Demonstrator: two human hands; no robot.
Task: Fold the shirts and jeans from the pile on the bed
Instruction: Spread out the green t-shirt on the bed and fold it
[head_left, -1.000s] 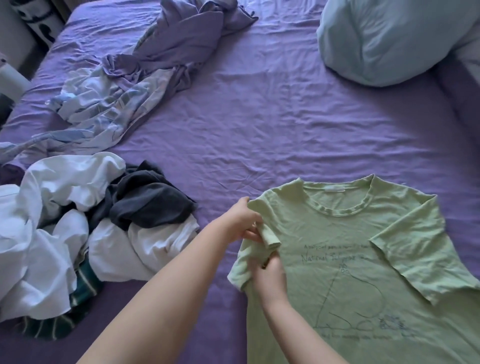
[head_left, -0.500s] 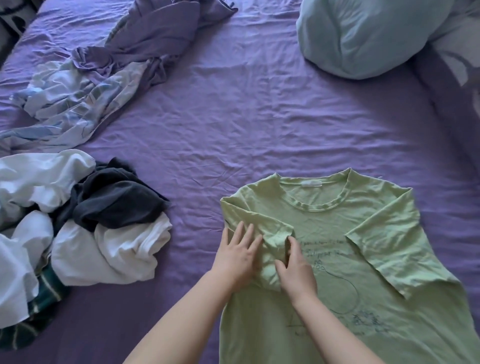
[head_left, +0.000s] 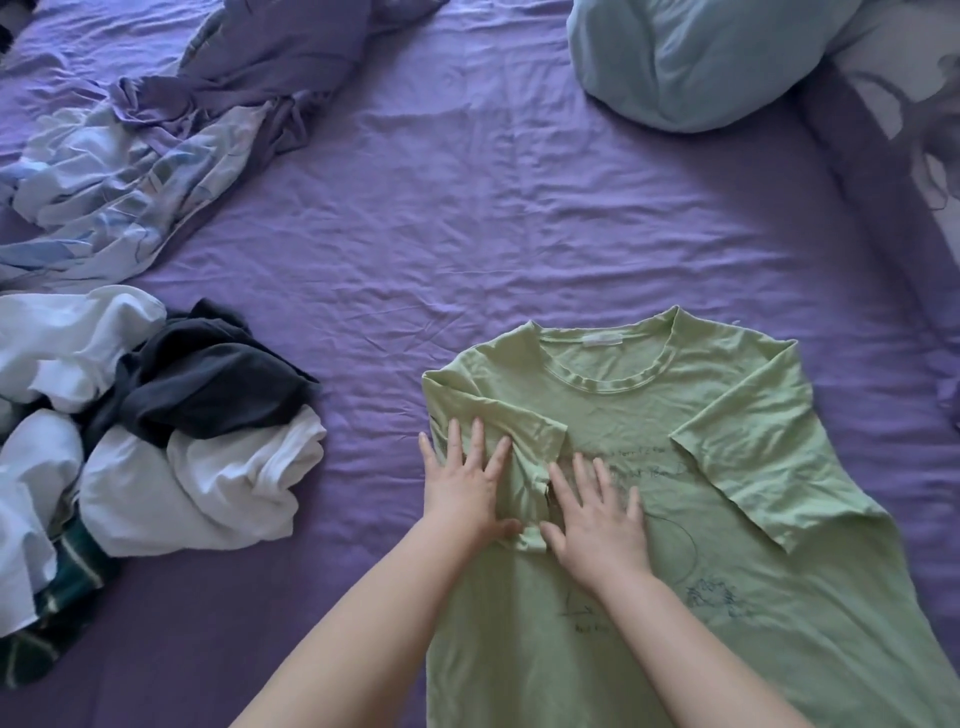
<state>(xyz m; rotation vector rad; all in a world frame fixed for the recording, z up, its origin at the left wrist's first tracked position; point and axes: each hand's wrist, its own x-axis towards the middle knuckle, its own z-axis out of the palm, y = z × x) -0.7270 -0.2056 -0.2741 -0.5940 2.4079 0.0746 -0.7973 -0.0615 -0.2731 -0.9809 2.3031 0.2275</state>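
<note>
A light green T-shirt (head_left: 623, 415) with a dark line drawing lies face up on the purple bed sheet (head_left: 467, 234), neck away from me. Both its sleeves are folded inward over the chest. My left hand (head_left: 462, 488) presses flat on the folded left sleeve with fingers spread. My right hand (head_left: 597, 514) lies flat just beside it on the shirt's chest, fingers straight. A pile of clothes (head_left: 156, 441), white and dark grey with a green striped piece, sits at the left.
A crumpled purple and pale patterned sheet (head_left: 156, 156) lies at the back left. A light blue pillow (head_left: 701, 57) sits at the back right, with a patterned pillow (head_left: 909, 104) beside it. Bare purple sheet stretches between them.
Both hands let go of the left sleeve they were pinching and now press flat on it. The right hand has spread its fingers over the chest.
</note>
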